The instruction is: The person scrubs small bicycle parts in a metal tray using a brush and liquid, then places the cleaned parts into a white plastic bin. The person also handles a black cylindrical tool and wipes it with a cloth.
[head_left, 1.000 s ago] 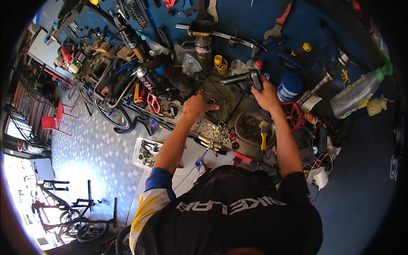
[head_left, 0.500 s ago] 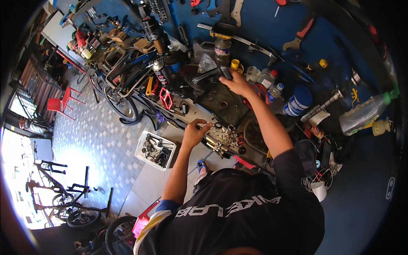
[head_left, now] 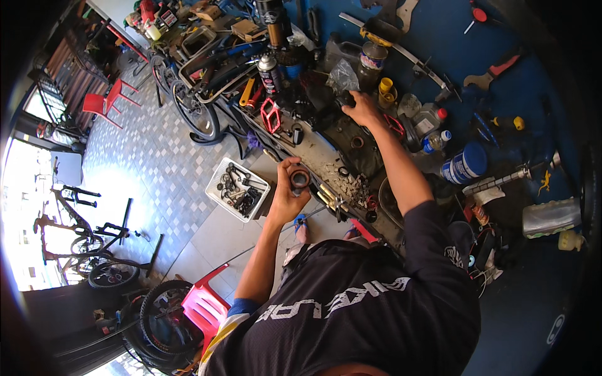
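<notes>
- Dark metal ring [head_left: 300, 179], a short cylindrical bicycle part with a reddish-brown inner bore, sits in the left hand [head_left: 290, 195]; fingers are curled around its rim and the open end faces the camera.
- Left hand is raised off the desk [head_left: 326, 164], just in front of its near edge, above the tiled floor [head_left: 157, 163].
- Right hand [head_left: 362, 108] is stretched forward across the desk and closed on a black tool handle [head_left: 344, 99]; the tool's far end is hidden among dark parts, so its kind cannot be told.
- Scatter of small silver nuts and washers [head_left: 350, 185] lies on the desk between the two hands, near the held ring.
- White plastic tray [head_left: 237, 189] filled with black and metal small parts rests to the left of the left hand, at the desk's edge; whether it stands on the floor or on a lower ledge cannot be told.
- Red flat pedal [head_left: 270, 116] lies on the desk beyond the left hand, well apart from it.
- Blue-and-white tub [head_left: 464, 164] stands right of the right forearm, with a small clear bottle with a red cap [head_left: 431, 116] just behind it.
- Yellow cups [head_left: 385, 91] stand near the right hand, on its far side.
- Red plastic stool [head_left: 204, 308] stands on the floor by the person's left side, touching a bicycle tyre [head_left: 162, 319].
</notes>
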A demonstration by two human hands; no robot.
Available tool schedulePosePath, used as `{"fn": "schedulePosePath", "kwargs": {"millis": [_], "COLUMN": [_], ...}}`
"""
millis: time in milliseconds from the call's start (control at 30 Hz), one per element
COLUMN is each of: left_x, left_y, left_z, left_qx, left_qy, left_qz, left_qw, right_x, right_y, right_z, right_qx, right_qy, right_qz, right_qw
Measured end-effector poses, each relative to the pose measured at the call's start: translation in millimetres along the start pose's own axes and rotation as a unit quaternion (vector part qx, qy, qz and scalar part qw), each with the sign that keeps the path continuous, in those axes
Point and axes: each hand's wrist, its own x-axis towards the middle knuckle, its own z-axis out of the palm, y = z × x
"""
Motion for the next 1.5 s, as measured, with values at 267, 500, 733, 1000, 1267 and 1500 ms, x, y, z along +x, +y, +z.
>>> {"fn": "schedulePosePath", "kwargs": {"millis": [267,500,733,1000,1267,1500], "left_x": [47.8,49.5,41.8,123.9,133.5,31.6], "left_y": [18.8,11.3,-21.8,-72.1,-53.3,19.4], "left_z": [22.7,58.9,43.5,76.5,141.9,194.7], "left_qx": [0.178,0.323,0.218,0.362,0.462,-0.045], "left_qy": [-0.061,-0.136,-0.319,-0.213,-0.203,-0.254], "left_qz": [0.096,0.117,0.122,0.148,0.104,-0.194], "left_qw": [0.977,0.929,0.914,0.895,0.857,0.946], "right_x": [-135.3,-205.3,-281.6,-321.7,-337.6,-335.8], "right_y": [-136.2,-116.3,-67.0,-59.2,-22.5,17.4], "right_z": [-136.0,-133.1,-125.8,-142.2,-151.7,-164.9], "right_qx": [0.210,0.235,0.519,0.312,0.267,0.345], "right_qy": [-0.235,-0.056,-0.038,0.083,0.030,0.017], "right_qz": [-0.052,0.064,0.227,0.247,0.204,0.135], "right_qw": [0.948,0.968,0.823,0.913,0.941,0.929]}}
